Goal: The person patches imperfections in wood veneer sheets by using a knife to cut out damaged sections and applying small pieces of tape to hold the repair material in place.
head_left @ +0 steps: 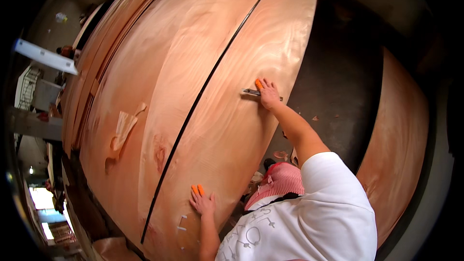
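A broad sheet of reddish-tan wood veneer [227,121] lies before me, its grain swirling. My left hand [203,204] rests flat on its near part, fingers stretched out, with orange finger covers on two of them. Farther off and to the right, my right hand [269,95] presses on the sheet near its right edge. A utility knife [251,92] is held under that palm, its dark end pointing left; an orange cover shows on one finger. A long thin black strip [203,89] runs lengthwise across the veneer, left of both hands.
A torn veneer scrap [126,124] lies on the sheet at left, beside layered veneer edges [108,50]. Another veneer sheet [398,140] stands at the right, across the dark floor [333,87] with its small scraps. A red-checked cloth [280,183] is at my waist.
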Tool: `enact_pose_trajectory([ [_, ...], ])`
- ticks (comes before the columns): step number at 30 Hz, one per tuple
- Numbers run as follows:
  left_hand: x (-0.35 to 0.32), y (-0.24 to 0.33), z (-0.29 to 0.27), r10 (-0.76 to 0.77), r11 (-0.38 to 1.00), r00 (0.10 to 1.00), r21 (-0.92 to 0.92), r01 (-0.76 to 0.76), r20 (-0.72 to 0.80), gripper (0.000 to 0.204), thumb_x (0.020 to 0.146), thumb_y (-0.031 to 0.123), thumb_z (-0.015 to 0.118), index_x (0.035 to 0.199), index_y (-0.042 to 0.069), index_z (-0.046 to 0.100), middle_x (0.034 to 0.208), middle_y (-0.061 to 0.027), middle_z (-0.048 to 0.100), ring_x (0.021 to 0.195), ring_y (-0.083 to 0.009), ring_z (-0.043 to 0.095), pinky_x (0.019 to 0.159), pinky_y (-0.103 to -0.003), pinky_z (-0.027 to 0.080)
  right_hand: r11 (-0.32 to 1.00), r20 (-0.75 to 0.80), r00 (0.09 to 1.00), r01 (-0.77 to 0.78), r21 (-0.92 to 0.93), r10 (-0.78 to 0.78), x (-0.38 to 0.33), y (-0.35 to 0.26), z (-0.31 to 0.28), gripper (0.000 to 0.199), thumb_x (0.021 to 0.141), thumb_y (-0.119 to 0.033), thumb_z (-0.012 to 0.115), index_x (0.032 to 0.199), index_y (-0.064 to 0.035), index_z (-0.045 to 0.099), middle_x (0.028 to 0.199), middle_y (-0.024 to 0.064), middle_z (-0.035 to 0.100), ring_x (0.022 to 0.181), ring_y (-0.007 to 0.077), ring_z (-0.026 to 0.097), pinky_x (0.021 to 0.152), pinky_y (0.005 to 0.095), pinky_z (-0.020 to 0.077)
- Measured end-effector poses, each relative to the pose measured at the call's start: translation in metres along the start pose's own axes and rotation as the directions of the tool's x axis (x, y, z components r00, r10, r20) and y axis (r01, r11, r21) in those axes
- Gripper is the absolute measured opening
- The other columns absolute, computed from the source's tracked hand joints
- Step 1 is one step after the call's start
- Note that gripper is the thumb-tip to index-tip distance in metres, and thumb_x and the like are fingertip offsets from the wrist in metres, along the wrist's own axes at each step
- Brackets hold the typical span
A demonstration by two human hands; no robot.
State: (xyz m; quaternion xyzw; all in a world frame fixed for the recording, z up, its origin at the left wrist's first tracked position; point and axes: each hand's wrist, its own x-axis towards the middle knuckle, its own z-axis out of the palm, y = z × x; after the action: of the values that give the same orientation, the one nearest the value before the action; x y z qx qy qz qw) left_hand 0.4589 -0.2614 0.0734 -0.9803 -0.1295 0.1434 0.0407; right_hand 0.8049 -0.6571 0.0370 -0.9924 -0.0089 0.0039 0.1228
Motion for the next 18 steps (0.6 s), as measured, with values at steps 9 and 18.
enact_pose_trajectory([
  [9, -0.042, -0.043, 0.026, 0.092, 0.994, 0.995, 0.061, -0.09, -0.033, 0.075, 0.077, 0.045, 0.061, 0.138, 0.012, 0.033, 0.147, -0.013, 0.021, 0.135, -0.029, 0.021, 0.106, -0.054, 0.017, 0.991, -0.014, 0.992, 0.126, 0.04, -0.126, -0.086, 0.014, 0.007, 0.063, 0.07, -0.002, 0.048, 0.133, -0.0041, 0.04, 0.147, 0.0051, 0.023, 0.135, 0.0226, 0.021, 0.109, 0.0416, 0.0179],
  [18, -0.021, -0.027, 0.032, 0.005, 0.977, 0.98, -0.209, -0.047, -0.198, 0.063, 0.075, 0.031, 0.062, 0.131, 0.008, 0.043, 0.138, -0.0164, 0.035, 0.13, -0.0292, 0.029, 0.108, -0.046, 0.019, 0.884, -0.096, 0.952, 0.305, 0.354, -0.29, -0.045, 0.04, 0.009, 0.057, 0.083, -0.001, 0.049, 0.137, -0.0165, 0.036, 0.12, 0.0128, 0.052, 0.1, 0.0257, 0.057, 0.08, 0.0374, 0.0467],
])
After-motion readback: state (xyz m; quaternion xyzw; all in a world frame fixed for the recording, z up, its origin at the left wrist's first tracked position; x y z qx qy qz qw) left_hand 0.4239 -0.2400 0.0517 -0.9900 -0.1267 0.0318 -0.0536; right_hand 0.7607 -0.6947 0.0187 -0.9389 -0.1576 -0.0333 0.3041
